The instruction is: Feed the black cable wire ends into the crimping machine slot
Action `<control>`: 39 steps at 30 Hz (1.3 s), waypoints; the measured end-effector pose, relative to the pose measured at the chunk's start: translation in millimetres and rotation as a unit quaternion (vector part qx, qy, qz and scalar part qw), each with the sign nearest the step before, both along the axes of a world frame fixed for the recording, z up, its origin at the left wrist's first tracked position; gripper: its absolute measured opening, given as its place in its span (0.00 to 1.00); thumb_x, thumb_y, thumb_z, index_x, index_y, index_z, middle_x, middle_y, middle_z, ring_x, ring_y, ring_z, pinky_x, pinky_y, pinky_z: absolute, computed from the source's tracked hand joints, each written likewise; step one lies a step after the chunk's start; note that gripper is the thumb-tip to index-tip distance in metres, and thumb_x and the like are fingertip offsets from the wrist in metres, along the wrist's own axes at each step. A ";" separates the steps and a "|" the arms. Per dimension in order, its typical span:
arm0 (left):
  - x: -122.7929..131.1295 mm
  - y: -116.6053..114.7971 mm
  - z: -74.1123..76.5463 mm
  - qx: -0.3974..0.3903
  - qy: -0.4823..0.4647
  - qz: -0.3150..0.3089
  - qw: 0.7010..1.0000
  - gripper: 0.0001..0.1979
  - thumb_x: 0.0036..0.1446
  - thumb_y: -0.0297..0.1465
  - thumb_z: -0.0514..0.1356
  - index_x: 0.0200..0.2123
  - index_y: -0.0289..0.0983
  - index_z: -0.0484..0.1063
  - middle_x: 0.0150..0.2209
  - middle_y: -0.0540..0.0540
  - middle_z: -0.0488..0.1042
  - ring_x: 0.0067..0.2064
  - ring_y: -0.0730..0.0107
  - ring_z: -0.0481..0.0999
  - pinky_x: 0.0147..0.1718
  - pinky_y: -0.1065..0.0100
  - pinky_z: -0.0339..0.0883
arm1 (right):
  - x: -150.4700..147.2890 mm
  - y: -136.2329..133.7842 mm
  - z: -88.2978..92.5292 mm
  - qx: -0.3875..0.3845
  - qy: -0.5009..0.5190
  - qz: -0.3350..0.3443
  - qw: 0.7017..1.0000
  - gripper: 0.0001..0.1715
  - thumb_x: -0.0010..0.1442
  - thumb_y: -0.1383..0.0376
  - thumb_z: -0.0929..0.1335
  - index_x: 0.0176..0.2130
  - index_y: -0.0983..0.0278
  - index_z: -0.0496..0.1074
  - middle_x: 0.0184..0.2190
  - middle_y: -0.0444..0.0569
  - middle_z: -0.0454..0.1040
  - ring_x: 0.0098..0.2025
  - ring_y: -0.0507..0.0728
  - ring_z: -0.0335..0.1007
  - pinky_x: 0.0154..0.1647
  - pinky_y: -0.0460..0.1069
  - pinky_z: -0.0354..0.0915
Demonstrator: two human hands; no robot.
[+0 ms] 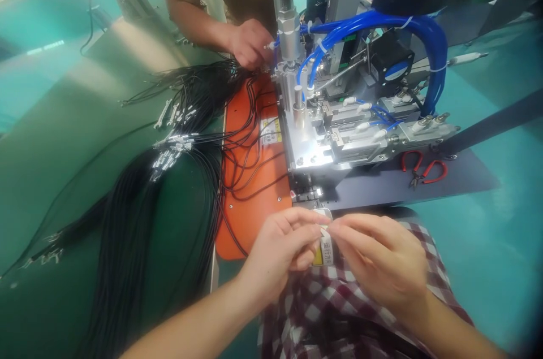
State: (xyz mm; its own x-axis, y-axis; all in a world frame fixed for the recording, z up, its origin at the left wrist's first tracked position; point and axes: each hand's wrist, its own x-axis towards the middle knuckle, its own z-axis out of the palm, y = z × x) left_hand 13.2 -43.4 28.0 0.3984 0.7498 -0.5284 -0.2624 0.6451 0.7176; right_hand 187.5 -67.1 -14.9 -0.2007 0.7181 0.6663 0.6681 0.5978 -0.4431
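My left hand (288, 240) and my right hand (377, 251) meet fingertip to fingertip above my lap, just in front of the machine (309, 147). Both are closed in a pinch. A tiny pale piece shows between the fingertips, too small to name. Behind the fingers is a label (327, 249) with yellow and white areas and printed characters. Left of my hands lies an orange plate (241, 223), crossed by thin black cables (244, 164) that run to the machine's edge.
Bundles of black cables (123, 217) with silvery ends (172, 152) lie on the green table (182, 268). Across from me, a co-worker's hand (252, 45) is at the machine's far side. Blue air hoses (382, 20) arch over it. Red-handled pliers (419, 169) lie on the grey base plate (466, 178).
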 end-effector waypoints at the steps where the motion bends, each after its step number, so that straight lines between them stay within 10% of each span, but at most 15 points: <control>1: 0.1 0.1 -0.3 0.001 0.000 -0.002 1.000 0.05 0.55 0.26 0.60 0.35 0.32 0.73 0.18 0.55 0.62 0.16 0.86 0.54 0.17 0.76 0.39 | 0.4 0.0 -0.2 0.000 0.001 0.000 1.000 0.16 0.53 0.78 0.72 0.41 0.62 0.75 0.33 0.51 0.79 0.30 0.54 0.73 0.29 0.49 0.62; 7: -0.7 -0.1 -3.7 0.006 0.003 -0.008 1.000 0.04 0.56 0.27 0.60 0.36 0.33 0.72 0.19 0.55 0.62 0.17 0.86 0.53 0.17 0.76 0.41 | -3.1 3.1 3.0 -0.022 0.030 0.013 0.999 0.16 0.55 0.77 0.71 0.42 0.61 0.74 0.33 0.49 0.78 0.30 0.53 0.72 0.29 0.49 0.63; 16: -0.8 -4.4 -6.9 0.038 0.027 0.004 0.999 0.01 0.57 0.26 0.59 0.34 0.35 0.70 0.19 0.56 0.63 0.17 0.86 0.55 0.17 0.79 0.47 | -15.3 3.3 16.8 -0.274 0.211 0.003 0.938 0.04 0.58 0.71 0.69 0.32 0.61 0.71 0.29 0.43 0.70 0.22 0.48 0.59 0.19 0.45 0.58; 30: 3.7 -5.9 1.8 0.090 0.141 -0.024 0.986 0.05 0.54 0.29 0.61 0.31 0.35 0.67 0.18 0.56 0.63 0.16 0.83 0.57 0.15 0.79 0.51 | -20.0 1.3 29.9 -0.285 0.158 -0.015 0.945 0.07 0.54 0.72 0.67 0.27 0.62 0.69 0.24 0.42 0.69 0.19 0.48 0.58 0.19 0.45 0.56; 39: -1.0 -7.6 -3.8 0.087 0.114 -0.027 0.989 0.06 0.57 0.31 0.60 0.31 0.36 0.66 0.18 0.55 0.64 0.16 0.84 0.56 0.15 0.79 0.49 | -22.0 1.7 34.4 -0.530 0.343 -0.006 0.776 0.13 0.56 0.57 0.68 0.28 0.64 0.68 0.19 0.40 0.62 0.18 0.47 0.49 0.16 0.43 0.49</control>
